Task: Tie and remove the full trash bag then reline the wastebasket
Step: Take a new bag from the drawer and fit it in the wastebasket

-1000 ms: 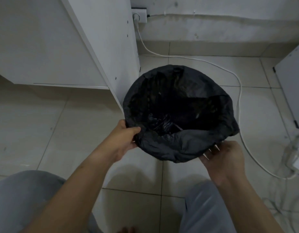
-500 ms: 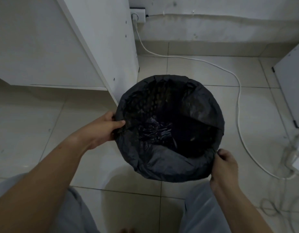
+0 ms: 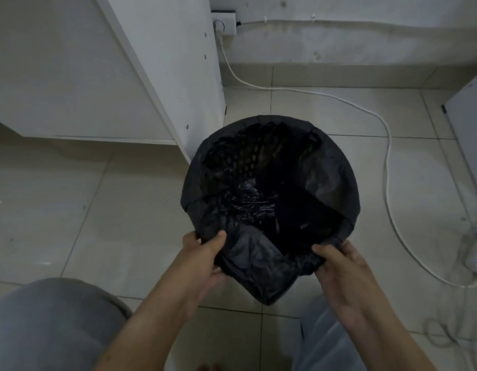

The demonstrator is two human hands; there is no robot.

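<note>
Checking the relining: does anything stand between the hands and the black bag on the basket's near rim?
Nothing visible does. The left hand and right hand grip the black plastic trash bag at its near edge; the white cable lies on the floor apart, to the right.

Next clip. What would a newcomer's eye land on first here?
The black bag draped over the round wastebasket, a dark disc mid-frame on the pale tiled floor. Next, the left hand and right hand, both gripping the bag at its near rim. Then the white cable curving from the wall socket past the wastebasket's right side.
</note>
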